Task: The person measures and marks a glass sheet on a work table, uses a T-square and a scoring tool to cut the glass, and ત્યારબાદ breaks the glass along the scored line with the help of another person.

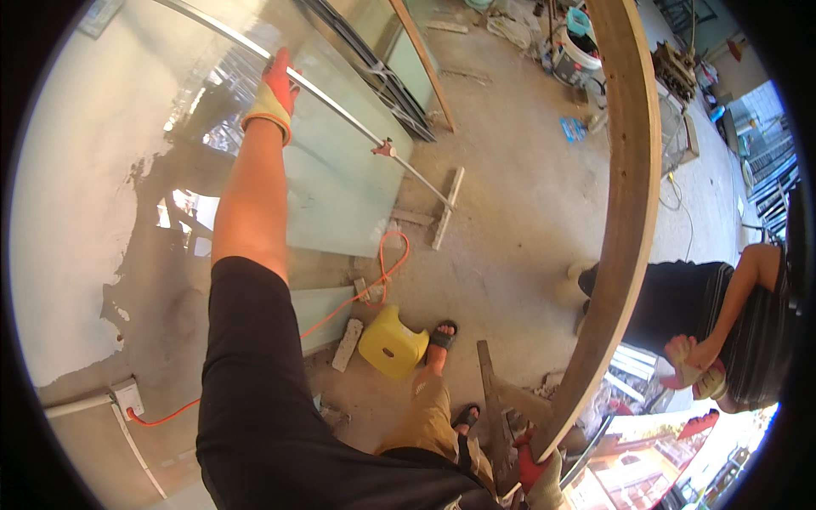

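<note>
My left hand, in a red and yellow glove, reaches up and forward with its fingers closed round a long, thin metal T-bar. A small reddish sliding piece sits on the bar, and its crosspiece is low near the floor. Behind the bar, large pale-green glass sheets lean at the wall. My right hand, in a red and light glove, is at the bottom edge, closed at the lower end of a long wooden beam. The beam partly hides its fingers.
A yellow plastic stool stands by my feet. An orange cord runs over the floor from a wall socket. At right, another person's gloved hands are together. A white bucket stands at the back among clutter.
</note>
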Demonstrator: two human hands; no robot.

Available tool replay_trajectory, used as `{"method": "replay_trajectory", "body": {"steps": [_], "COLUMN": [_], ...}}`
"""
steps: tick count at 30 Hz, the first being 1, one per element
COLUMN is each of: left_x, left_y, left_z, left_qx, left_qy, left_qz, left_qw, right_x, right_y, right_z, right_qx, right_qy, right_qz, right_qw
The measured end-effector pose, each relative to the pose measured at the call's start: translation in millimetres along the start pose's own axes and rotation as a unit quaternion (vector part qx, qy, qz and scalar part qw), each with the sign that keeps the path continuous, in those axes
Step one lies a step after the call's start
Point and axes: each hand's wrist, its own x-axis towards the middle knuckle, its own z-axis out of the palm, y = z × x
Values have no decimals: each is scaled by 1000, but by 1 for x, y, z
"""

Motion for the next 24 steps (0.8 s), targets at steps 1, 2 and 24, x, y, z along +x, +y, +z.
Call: {"method": "replay_trajectory", "body": {"steps": [1,2,24], "left_x": [-7,-18,-412], "left_y": [-7,-5,-8], "left_z": [4,7,-22], "left_qx": [-31,-63,-274], "left_qy": [-44,-87,-313], "left_qz": [-11,-17,133], "left_qw": [998,994,900], "right_x": [1,5,-154], "right_y": [15,30,140], "right_z": [1,3,-33], "right_qx": [20,43,36], "right_qy": [8,16,57], "right_qz": [2,-2,-192], "right_qw": [1000,999,979]}}
